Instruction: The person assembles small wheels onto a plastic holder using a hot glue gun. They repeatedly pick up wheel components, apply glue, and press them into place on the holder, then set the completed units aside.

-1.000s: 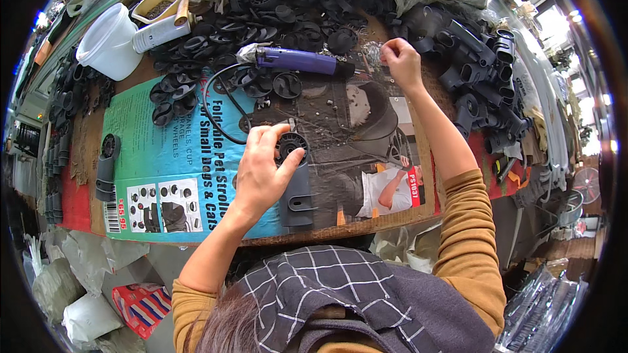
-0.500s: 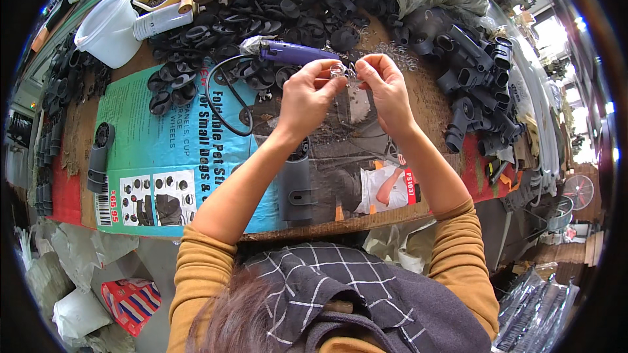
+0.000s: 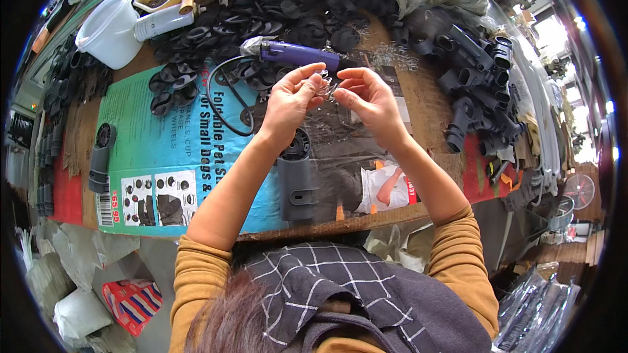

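While printed cardboard [image 3: 154, 157] lies beneath, a grey fitting [image 3: 296, 186] sits at six o'clock from the left hand [image 3: 286, 106], a purple tool [image 3: 297, 53] at twelve. The right hand [image 3: 374, 103] has thumb and fingers parted; the left pinches small wire pieces [image 3: 325, 84] at its two o'clock.

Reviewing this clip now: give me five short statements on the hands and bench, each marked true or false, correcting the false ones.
1. The left hand holds small shiny metal pieces. True.
2. The right hand is clenched in a fist. False: it is partly open.
3. The purple tool lies left of the white bucket. False: it lies right of it.
4. Black plastic parts are piled beyond the purple tool. True.
5. The right hand grips the gray plastic part. False: neither hand touches it.
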`<state>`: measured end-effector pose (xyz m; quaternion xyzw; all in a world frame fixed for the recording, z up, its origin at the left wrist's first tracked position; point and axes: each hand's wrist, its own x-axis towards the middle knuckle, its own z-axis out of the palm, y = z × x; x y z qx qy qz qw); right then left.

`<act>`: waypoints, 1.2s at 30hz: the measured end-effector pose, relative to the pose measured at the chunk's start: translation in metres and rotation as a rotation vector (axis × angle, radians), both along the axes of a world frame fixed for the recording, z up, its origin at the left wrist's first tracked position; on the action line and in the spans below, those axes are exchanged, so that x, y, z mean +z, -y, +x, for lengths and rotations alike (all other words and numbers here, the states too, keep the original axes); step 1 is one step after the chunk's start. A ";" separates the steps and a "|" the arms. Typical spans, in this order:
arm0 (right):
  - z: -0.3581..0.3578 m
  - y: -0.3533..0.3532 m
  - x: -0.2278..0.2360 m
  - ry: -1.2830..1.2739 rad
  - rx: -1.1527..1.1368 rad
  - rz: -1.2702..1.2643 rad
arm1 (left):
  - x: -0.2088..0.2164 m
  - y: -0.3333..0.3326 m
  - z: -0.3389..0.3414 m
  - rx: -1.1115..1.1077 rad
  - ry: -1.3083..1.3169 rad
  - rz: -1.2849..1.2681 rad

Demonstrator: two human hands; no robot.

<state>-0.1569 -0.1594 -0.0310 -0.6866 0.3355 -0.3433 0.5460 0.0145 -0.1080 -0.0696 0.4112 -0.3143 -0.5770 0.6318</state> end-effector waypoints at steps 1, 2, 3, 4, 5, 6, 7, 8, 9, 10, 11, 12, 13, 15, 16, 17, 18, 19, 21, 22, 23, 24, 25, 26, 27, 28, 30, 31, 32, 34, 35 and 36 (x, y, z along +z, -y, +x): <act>-0.001 0.004 -0.005 0.009 -0.007 0.055 | 0.001 0.005 -0.001 0.009 0.040 -0.004; -0.002 0.013 -0.010 0.033 -0.084 0.139 | 0.004 0.012 0.000 -0.009 0.093 0.031; -0.004 0.028 -0.015 0.068 -0.105 0.213 | 0.008 0.024 -0.001 0.010 0.140 -0.075; -0.006 0.046 -0.020 0.057 -0.189 0.112 | 0.012 0.038 0.000 0.039 0.199 -0.119; -0.008 0.069 -0.024 -0.078 -0.318 0.011 | 0.016 0.052 0.001 0.068 0.256 -0.160; -0.011 0.094 -0.029 -0.247 -0.447 -0.100 | 0.020 0.067 0.004 0.079 0.330 -0.191; -0.016 0.118 -0.033 -0.404 -0.522 -0.286 | 0.023 0.080 0.009 0.040 0.322 -0.128; -0.020 0.140 -0.038 -0.569 -0.565 -0.413 | 0.022 0.085 0.011 0.077 0.408 -0.096; -0.021 0.162 -0.043 -0.710 -0.605 -0.479 | 0.021 0.090 0.014 0.127 0.489 -0.043; -0.020 0.181 -0.049 -0.780 -0.605 -0.520 | 0.019 0.088 0.016 0.176 0.626 -0.037; -0.017 0.197 -0.054 -0.874 -0.617 -0.528 | 0.017 0.082 0.016 0.216 0.650 -0.084; -0.014 0.210 -0.060 -0.942 -0.620 -0.577 | 0.014 0.071 0.016 0.211 0.678 -0.134; -0.011 0.222 -0.066 -0.997 -0.624 -0.644 | 0.013 0.057 0.015 0.188 0.702 -0.133; -0.005 0.236 -0.075 -1.130 -0.538 -0.726 | 0.013 0.024 0.011 0.213 0.713 -0.259; -0.004 0.241 -0.076 -1.141 -0.498 -0.777 | 0.016 0.008 0.011 0.152 0.744 -0.172; -0.003 0.243 -0.075 -1.174 -0.463 -0.808 | 0.019 -0.006 0.013 0.135 0.765 -0.257; -0.005 0.242 -0.072 -1.083 -0.472 -0.835 | 0.023 -0.019 0.015 0.118 0.764 -0.248; -0.006 0.237 -0.067 -0.902 -0.479 -0.799 | 0.027 -0.028 0.018 0.112 0.826 -0.211; -0.012 0.215 -0.050 -0.638 -0.514 -0.618 | 0.033 -0.034 0.022 0.085 0.765 -0.077; -0.014 0.197 -0.041 -0.475 -0.491 -0.561 | 0.034 -0.032 0.023 0.115 0.774 -0.159; -0.017 0.174 -0.031 -0.306 -0.350 -0.396 | 0.034 -0.028 0.023 0.099 0.802 -0.071; -0.016 0.149 -0.023 -0.114 -0.193 -0.132 | 0.032 -0.024 0.021 0.124 0.843 -0.114; -0.018 0.122 -0.013 -0.096 -0.043 0.081 | 0.031 -0.020 0.018 0.132 0.798 -0.156; -0.015 0.094 -0.008 0.014 0.123 0.134 | 0.028 -0.017 0.015 0.162 0.836 -0.253; -0.012 0.070 0.000 -0.044 0.212 0.156 | 0.026 -0.016 0.011 0.159 0.889 -0.323; -0.010 0.048 0.006 -0.090 0.214 0.239 | 0.024 -0.017 0.009 0.143 0.985 -0.335; -0.004 0.020 0.021 -0.050 0.246 0.314 | 0.022 -0.025 0.008 0.154 1.041 -0.345; -0.002 0.010 0.026 -0.007 0.223 0.316 | 0.021 -0.031 0.009 0.185 0.995 -0.308; 0.001 0.001 0.028 -0.031 0.208 0.301 | 0.020 -0.038 0.010 0.177 0.960 -0.235; 0.007 -0.016 0.024 -0.158 0.223 0.162 | 0.016 -0.051 0.015 0.141 0.938 -0.238; 0.009 -0.021 0.021 -0.269 0.232 0.021 | 0.013 -0.056 0.017 0.110 0.948 -0.274; 0.012 -0.025 0.016 -0.267 0.203 -0.055 | 0.010 -0.065 0.020 0.092 0.973 -0.223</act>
